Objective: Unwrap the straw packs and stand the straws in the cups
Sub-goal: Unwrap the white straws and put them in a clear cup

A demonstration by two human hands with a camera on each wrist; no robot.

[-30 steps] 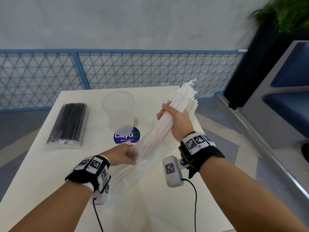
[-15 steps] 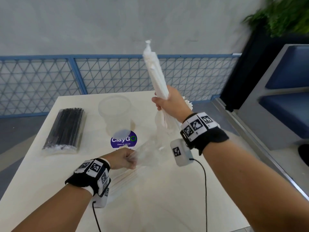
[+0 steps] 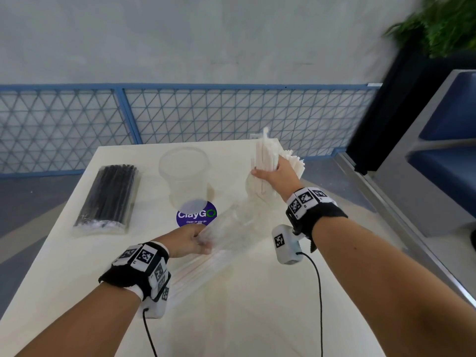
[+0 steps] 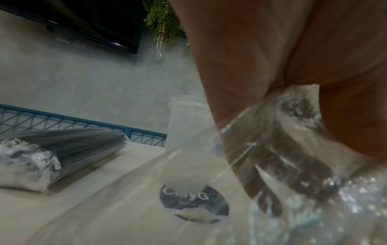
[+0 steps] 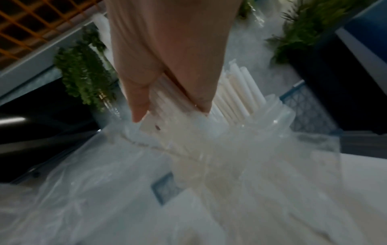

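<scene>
White straws (image 3: 265, 163) stood nearly upright in my right hand (image 3: 277, 173), fingers wrapped round the bunch, lower ends down in a clear cup (image 3: 253, 202) on the tabletop (image 3: 77, 266). My left hand (image 3: 186, 240), nearer me, pinched the empty plastic wrapper (image 3: 226, 235).

Left wrist cam: wrapper (image 4: 282, 149) bunched in my fingers, black straw pack (image 4: 62, 149) lying sealed off to the left, nearer that hand, beside the second cup (image 4: 186, 124).

Right wrist cam: straws (image 5: 236, 92) pointed straight down into the cup, my grip tight on them.

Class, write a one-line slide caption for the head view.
Right hand stands white straws in a clear cup while left hand holds the emptied wrapper.
</scene>
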